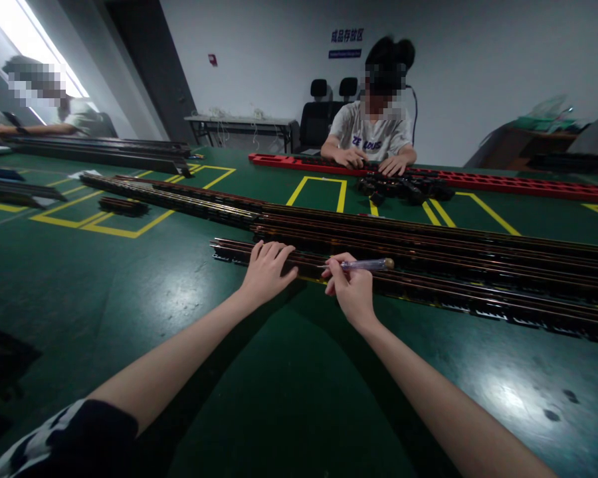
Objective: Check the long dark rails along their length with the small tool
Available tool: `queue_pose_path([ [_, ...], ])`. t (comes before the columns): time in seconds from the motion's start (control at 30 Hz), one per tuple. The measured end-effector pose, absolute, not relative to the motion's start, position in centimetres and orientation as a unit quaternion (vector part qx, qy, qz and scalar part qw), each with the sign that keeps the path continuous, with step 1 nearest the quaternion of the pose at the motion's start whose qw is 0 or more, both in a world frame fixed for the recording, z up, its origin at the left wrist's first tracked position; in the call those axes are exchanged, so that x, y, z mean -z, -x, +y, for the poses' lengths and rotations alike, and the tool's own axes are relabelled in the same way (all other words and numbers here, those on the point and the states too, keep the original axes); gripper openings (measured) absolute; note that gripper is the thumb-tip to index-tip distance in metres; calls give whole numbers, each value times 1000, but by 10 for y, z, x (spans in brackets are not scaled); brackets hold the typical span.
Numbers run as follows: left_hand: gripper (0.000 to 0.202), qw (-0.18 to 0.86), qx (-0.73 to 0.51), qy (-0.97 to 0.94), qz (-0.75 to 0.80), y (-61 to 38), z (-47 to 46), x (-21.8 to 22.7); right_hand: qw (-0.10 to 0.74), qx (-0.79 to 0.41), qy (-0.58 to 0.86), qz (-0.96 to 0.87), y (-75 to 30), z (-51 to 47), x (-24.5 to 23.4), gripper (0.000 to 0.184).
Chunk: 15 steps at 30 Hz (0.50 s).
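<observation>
Across the green table [179, 372] runs a long dark strip [234, 251] with coppery edges, its left end lying free. On that strip near this end rests my left hand [268, 269], fingers spread across it and the thumb apart on the near side. My right hand [351, 285], just to the right, is closed round a small screwdriver [366, 264] with a clear purplish handle and a brownish end cap. Its thin blade points left, over the strip; whether the tip touches it I cannot tell.
Behind lies a bundle of similar long strips [428, 242]. A short dark piece [123, 206] sits at left. Opposite, a person [373, 133] has both hands by black parts [403, 187] and a long red rail [508, 186]. Another person [74, 116] sits far left beside dark profiles [94, 154].
</observation>
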<state>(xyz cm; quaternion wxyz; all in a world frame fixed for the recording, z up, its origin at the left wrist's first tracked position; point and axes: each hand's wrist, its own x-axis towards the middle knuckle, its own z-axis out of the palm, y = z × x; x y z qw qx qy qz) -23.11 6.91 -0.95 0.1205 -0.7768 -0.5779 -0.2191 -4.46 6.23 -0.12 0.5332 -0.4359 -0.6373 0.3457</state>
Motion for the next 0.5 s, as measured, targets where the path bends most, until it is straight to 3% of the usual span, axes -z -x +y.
queue_pose_path([
  [0.2, 35, 122, 222, 776, -577, 232, 70, 10, 569, -326, 463, -596, 45, 62, 1, 25],
  [0.5, 34, 122, 225, 775, -578, 232, 70, 11, 551, -351, 441, -615, 45, 64, 3, 25],
])
